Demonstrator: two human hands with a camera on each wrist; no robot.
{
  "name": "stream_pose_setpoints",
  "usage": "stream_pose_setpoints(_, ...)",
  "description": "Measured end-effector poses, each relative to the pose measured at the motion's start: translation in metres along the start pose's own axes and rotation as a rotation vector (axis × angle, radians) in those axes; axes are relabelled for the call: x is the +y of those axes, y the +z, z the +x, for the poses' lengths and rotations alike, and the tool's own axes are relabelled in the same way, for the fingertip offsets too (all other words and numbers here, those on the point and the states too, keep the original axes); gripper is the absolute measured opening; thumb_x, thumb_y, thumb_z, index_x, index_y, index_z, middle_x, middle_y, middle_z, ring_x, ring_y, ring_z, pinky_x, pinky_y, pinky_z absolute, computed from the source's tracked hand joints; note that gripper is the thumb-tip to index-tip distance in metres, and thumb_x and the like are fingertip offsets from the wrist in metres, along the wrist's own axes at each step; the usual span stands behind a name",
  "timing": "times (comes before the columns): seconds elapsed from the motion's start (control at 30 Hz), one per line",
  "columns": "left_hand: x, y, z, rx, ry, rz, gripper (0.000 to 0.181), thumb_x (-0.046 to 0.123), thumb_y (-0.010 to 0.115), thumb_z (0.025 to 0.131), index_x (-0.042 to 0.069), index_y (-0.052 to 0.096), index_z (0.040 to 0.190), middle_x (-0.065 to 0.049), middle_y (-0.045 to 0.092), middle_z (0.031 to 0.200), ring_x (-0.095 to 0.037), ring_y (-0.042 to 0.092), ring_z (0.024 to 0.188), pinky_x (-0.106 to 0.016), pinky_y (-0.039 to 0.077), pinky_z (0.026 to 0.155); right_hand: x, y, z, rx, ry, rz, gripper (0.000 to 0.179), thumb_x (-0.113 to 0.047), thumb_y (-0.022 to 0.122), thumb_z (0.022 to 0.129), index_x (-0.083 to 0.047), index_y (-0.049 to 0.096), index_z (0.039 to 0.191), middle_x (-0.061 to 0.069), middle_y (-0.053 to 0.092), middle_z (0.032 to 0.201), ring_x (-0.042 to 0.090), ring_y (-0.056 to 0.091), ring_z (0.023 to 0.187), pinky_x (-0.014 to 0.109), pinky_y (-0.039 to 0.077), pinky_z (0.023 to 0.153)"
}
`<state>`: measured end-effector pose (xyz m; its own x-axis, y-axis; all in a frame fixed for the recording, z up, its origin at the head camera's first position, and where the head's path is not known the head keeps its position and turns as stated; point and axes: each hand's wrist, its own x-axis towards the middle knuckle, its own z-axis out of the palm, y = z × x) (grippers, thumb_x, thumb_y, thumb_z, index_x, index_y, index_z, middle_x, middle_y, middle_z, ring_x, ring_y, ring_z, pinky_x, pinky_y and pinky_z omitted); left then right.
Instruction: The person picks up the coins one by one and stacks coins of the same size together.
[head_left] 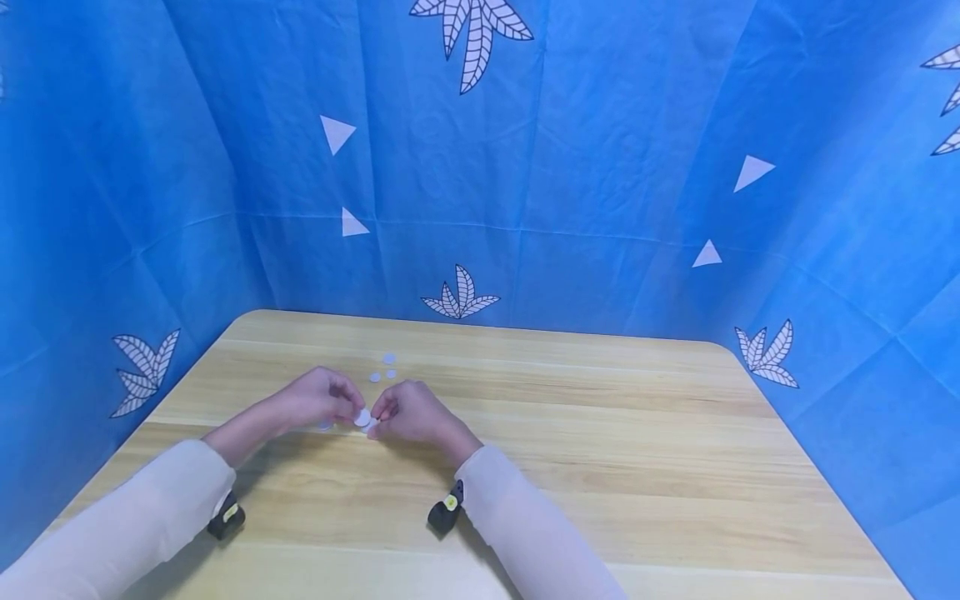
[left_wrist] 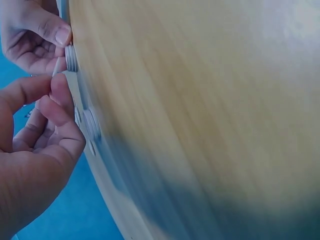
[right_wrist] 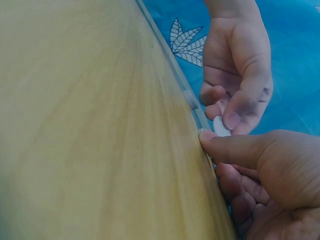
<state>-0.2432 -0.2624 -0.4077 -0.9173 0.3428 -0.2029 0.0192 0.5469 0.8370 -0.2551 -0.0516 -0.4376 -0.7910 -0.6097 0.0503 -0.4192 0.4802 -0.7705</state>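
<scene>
My left hand (head_left: 324, 395) pinches a thin white disc (head_left: 363, 417) between thumb and fingertip. The disc's edge faces the camera in the left wrist view. Right beside it, my right hand (head_left: 414, 411) has thumb and fingers at the sides of a short stack of white discs (left_wrist: 71, 58) on the table, steadying it. The held disc (right_wrist: 220, 126) is close over this stack, which the right thumb (right_wrist: 215, 145) mostly hides in the right wrist view. Both hands nearly meet at the fingertips.
Several white discs lie beyond the hands, one disc (head_left: 389, 358) farthest back. Another white disc (head_left: 326, 425) lies under the left hand, and a second low stack (left_wrist: 92, 125) shows in the left wrist view. The wooden table (head_left: 600, 433) meets a blue patterned cloth (head_left: 622, 167).
</scene>
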Motion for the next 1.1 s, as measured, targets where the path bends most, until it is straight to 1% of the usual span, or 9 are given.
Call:
stream_pose_setpoints(0.17,0.000,0.003,0.001,-0.008,-0.002,0.005,0.014,0.005,0.066,0.080,-0.002,0.067,0.092,-0.011,0.066,0.085,-0.024,0.063,0.076,-0.035,0.052,0.067,0.000,-0.001,0.000,-0.001,-0.004,0.007,0.019,-0.020,0.083,0.072,-0.014,0.069,0.084,-0.010,0.063,0.074,0.004,0.058,0.069,0.019,0.048,0.063)
stream_pose_setpoints(0.3,0.002,0.005,0.001,-0.010,-0.016,0.006,0.013,0.004,0.066,0.079,-0.002,0.067,0.090,-0.011,0.067,0.083,-0.023,0.064,0.075,-0.035,0.053,0.068,-0.001,-0.001,0.000,-0.001,-0.007,0.012,0.018,-0.019,0.083,0.072,-0.014,0.069,0.083,-0.010,0.063,0.073,0.005,0.058,0.069,0.020,0.048,0.062)
stream_pose_setpoints(0.43,0.006,0.008,-0.002,-0.010,-0.028,-0.012,0.015,0.004,0.067,0.080,-0.004,0.066,0.092,-0.012,0.067,0.085,-0.024,0.066,0.077,-0.036,0.054,0.070,-0.002,-0.001,0.000,-0.002,-0.008,0.010,0.017,-0.019,0.083,0.073,-0.013,0.069,0.083,-0.010,0.063,0.072,0.005,0.057,0.068,0.019,0.048,0.062)
stream_pose_setpoints(0.53,0.007,0.010,-0.002,0.001,-0.038,-0.024,0.016,0.004,0.067,0.080,-0.005,0.066,0.093,-0.012,0.068,0.086,-0.024,0.067,0.077,-0.036,0.055,0.071,-0.002,-0.002,-0.001,-0.002,-0.009,0.011,0.018,-0.019,0.083,0.072,-0.013,0.069,0.083,-0.009,0.063,0.072,0.004,0.057,0.067,0.019,0.048,0.062)
stream_pose_setpoints(0.73,0.009,0.014,0.000,0.040,-0.079,0.007,0.014,0.004,0.069,0.079,-0.004,0.067,0.090,-0.011,0.068,0.083,-0.023,0.067,0.074,-0.034,0.055,0.069,-0.003,-0.002,-0.001,-0.002,-0.008,0.018,0.019,-0.018,0.084,0.071,-0.012,0.069,0.083,-0.009,0.063,0.072,0.004,0.057,0.067,0.019,0.048,0.062)
stream_pose_setpoints(0.83,0.010,0.016,-0.001,0.057,-0.095,0.003,0.013,0.003,0.070,0.078,-0.003,0.067,0.089,-0.011,0.068,0.082,-0.023,0.067,0.075,-0.034,0.055,0.070,-0.004,-0.002,-0.001,-0.003,-0.002,0.012,0.019,-0.019,0.084,0.071,-0.013,0.070,0.083,-0.009,0.063,0.072,0.005,0.057,0.068,0.019,0.048,0.062)
stream_pose_setpoints(1.1,0.011,0.018,-0.002,0.065,-0.088,0.037,0.013,0.004,0.070,0.079,-0.002,0.068,0.090,-0.008,0.069,0.083,-0.021,0.067,0.076,-0.034,0.054,0.070,-0.003,-0.002,0.000,-0.005,0.000,-0.008,0.020,-0.019,0.084,0.071,-0.013,0.070,0.083,-0.009,0.063,0.072,0.004,0.057,0.069,0.018,0.048,0.064)
